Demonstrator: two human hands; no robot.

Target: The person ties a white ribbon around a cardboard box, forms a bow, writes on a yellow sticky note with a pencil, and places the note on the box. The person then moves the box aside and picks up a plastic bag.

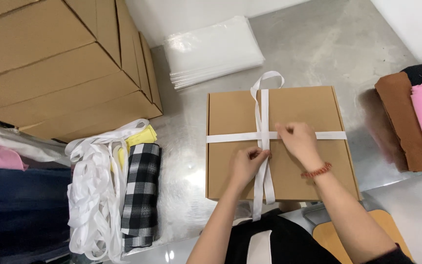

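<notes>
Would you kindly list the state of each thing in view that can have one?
Cardboard box: closed, flat on the table.
White ribbon: crossed over the box, not yet knotted.
Left hand: pinching the ribbon at the crossing.
Right hand: pinching the ribbon.
Plastic bags: stacked flat.
Plaid cloth: folded.

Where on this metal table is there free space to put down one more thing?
Bare table lies between the checked cloth and the brown box, and behind the box, right of the plastic bags. The left side is crowded with white ribbon and stacked cartons. Both hands, left hand and right hand, work on the box.
</notes>
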